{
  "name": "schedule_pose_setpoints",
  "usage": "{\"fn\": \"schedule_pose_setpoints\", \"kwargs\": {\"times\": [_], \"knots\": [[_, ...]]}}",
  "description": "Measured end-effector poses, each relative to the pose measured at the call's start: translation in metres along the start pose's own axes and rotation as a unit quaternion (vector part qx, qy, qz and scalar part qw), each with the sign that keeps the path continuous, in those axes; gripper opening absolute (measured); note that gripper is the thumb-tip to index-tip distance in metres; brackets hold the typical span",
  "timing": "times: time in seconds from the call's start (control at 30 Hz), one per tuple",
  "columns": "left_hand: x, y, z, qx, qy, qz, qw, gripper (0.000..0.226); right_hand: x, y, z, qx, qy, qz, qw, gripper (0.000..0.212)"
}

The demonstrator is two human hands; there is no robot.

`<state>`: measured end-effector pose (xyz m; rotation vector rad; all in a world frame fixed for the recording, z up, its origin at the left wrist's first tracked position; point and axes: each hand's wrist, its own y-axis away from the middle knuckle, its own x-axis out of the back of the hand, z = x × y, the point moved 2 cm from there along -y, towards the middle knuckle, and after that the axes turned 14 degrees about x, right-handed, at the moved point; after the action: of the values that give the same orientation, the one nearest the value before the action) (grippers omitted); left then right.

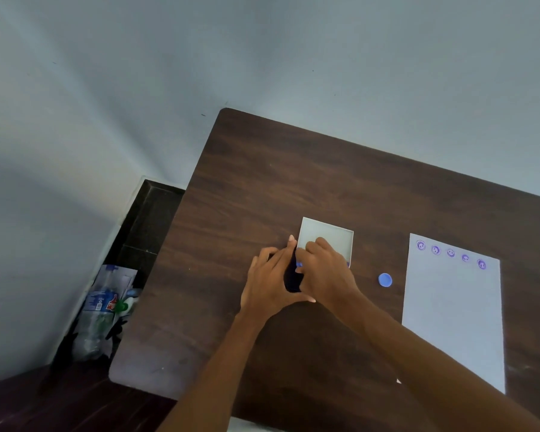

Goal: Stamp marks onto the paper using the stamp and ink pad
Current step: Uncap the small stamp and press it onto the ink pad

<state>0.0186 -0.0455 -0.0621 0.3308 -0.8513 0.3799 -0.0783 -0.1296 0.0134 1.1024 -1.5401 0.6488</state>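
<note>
The ink pad lay on the dark wooden desk near its middle, showing only as a dark shape in the gap between the two hands. A white lid or tray stood open just behind it, touching the fingers. The left hand cupped the pad's left side, fingers curled along its edge, thumb stretched toward the other wrist. The right hand lay over the pad's right side and the near part of the white lid, fingers bent down; a small blue piece showed at its fingertips, too hidden to tell whether this was the stamp or whether the hand gripped it.

To the right, apart from the hands, a small round blue cap sat on the desk. Further right lay the white paper, bearing a row of five purple round marks along its far edge. Left of the desk, on the floor by the wall, plastic bottles were heaped together.
</note>
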Motion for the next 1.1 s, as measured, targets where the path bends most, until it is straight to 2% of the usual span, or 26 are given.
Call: {"fn": "schedule_pose_setpoints", "kwargs": {"times": [0.17,0.3,0.37,0.5,0.63,0.73,0.83,0.93,1.1], "knots": [[0.000,-0.001,0.001,-0.007,0.009,0.005,1.000,0.108,-0.004,-0.002,0.005,0.036,-0.001,0.008,0.999,0.053],[0.000,-0.001,0.001,-0.010,0.011,0.013,1.000,0.103,-0.010,0.000,0.005,0.026,0.004,-0.023,0.999,0.061],[0.001,0.000,0.001,-0.012,0.009,0.014,1.000,0.103,-0.008,-0.002,0.006,0.023,-0.003,-0.014,1.000,0.057],[0.005,0.001,0.002,0.001,-0.014,-0.010,1.000,0.117,-0.002,-0.001,0.016,0.005,-0.055,-0.011,0.998,0.033],[0.007,0.001,0.005,0.002,-0.026,-0.017,1.000,0.120,0.008,0.031,0.040,-0.111,-0.102,0.100,0.984,0.014],[0.007,0.001,0.006,0.004,-0.023,-0.021,1.000,0.121,0.013,0.055,0.055,-0.168,-0.137,0.144,0.965,0.013],[0.007,0.001,0.005,0.012,-0.025,-0.026,0.999,0.121,0.011,0.066,0.061,-0.147,-0.139,0.163,0.966,0.015],[0.005,0.001,0.003,0.013,-0.033,-0.025,0.999,0.121,0.001,0.067,0.062,-0.124,-0.125,0.147,0.973,0.013],[0.003,0.000,0.002,0.014,-0.035,-0.020,0.999,0.123,-0.015,0.071,0.054,-0.080,-0.087,0.121,0.986,0.026]]}}
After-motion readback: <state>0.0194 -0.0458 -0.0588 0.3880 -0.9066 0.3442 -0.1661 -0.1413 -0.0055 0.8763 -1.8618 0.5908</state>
